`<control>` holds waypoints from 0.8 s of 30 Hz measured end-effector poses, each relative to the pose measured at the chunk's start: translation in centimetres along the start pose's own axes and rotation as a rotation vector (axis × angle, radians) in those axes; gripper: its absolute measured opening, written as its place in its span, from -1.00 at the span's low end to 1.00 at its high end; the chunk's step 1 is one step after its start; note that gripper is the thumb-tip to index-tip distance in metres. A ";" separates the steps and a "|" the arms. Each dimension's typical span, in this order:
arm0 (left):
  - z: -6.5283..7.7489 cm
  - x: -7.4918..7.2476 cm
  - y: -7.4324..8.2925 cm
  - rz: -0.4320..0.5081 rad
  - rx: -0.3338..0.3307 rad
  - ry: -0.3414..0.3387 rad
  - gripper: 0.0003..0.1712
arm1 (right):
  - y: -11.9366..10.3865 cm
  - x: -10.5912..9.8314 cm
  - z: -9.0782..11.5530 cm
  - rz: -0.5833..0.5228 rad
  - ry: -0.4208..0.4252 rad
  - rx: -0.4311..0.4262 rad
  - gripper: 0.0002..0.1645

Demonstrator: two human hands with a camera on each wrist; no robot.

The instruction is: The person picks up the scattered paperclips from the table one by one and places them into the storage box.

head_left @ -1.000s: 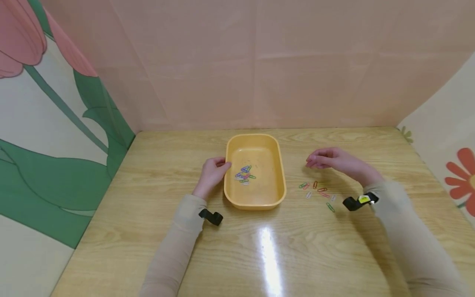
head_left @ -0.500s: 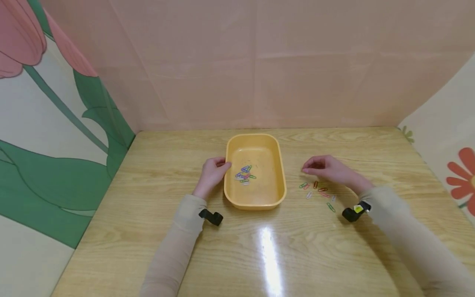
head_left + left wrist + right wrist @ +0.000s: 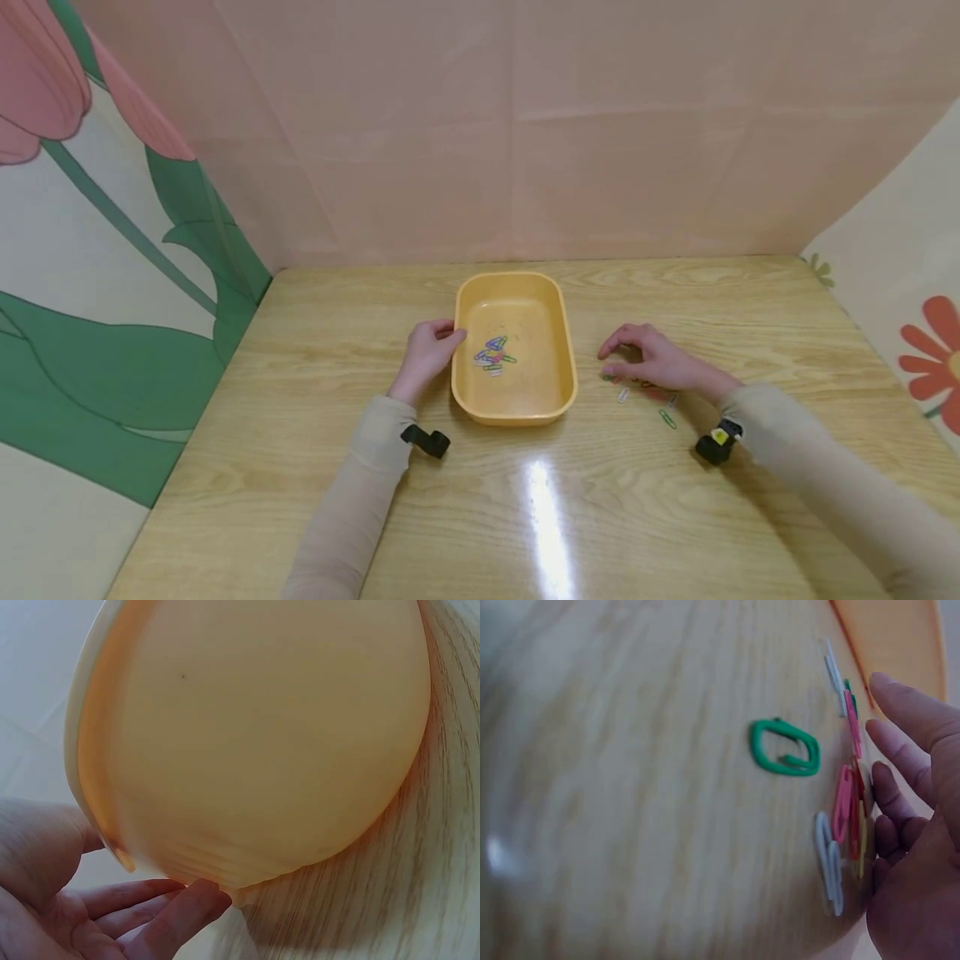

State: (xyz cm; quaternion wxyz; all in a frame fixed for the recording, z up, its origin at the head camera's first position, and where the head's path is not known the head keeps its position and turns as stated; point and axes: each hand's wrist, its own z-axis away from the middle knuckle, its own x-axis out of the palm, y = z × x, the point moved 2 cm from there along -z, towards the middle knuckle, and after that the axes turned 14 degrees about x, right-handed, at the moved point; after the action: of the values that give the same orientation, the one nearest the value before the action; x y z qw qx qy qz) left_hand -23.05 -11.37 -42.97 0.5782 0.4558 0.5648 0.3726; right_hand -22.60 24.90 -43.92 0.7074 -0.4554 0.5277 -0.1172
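A yellow plastic tray [image 3: 540, 375] stands on the table, with several coloured paper clips [image 3: 493, 354] in its left half. My left hand [image 3: 427, 358] grips the tray's left rim, the thumb on top and the fingers against the outer wall [image 3: 262, 750]. To the right, my right hand [image 3: 651, 358] hovers low over a loose group of paper clips, thumb and forefinger apart. It covers part of the group. A green paper clip [image 3: 667, 419] and a white one [image 3: 623, 395] show in front of it. Pink and red clips lie close by the fingers in the right wrist view.
The wooden table [image 3: 420, 533] reaches back to a pink cloth wall [image 3: 405, 167]. Flower-printed panels flank it, one at the left [image 3: 187, 350] and one at the right. Black camera straps sit on both wrists.
My right hand has come down and slightly towards me and the tray, over the loose paper clips, its thumb and forefinger now spread. The left hand keeps its grip on the tray.
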 end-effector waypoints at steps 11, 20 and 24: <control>0.1 0.1 0.1 -0.001 -0.005 0.007 -0.60 | 0.6 0.3 0.3 0.156 0.069 0.044 -0.79; 0.2 0.2 0.2 -0.006 -0.005 0.006 -0.60 | 0.9 0.0 0.5 0.149 0.029 0.027 -0.85; 0.2 0.2 0.3 -0.010 0.002 0.011 -0.60 | 0.7 0.0 0.4 0.154 0.034 0.042 -0.87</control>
State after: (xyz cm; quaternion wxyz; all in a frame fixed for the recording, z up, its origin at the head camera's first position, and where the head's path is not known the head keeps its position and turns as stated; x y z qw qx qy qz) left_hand -22.78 -11.09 -42.75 0.5767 0.4515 0.5705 0.3717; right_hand -22.43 25.50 -44.50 0.7147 -0.3966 0.5704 -0.0809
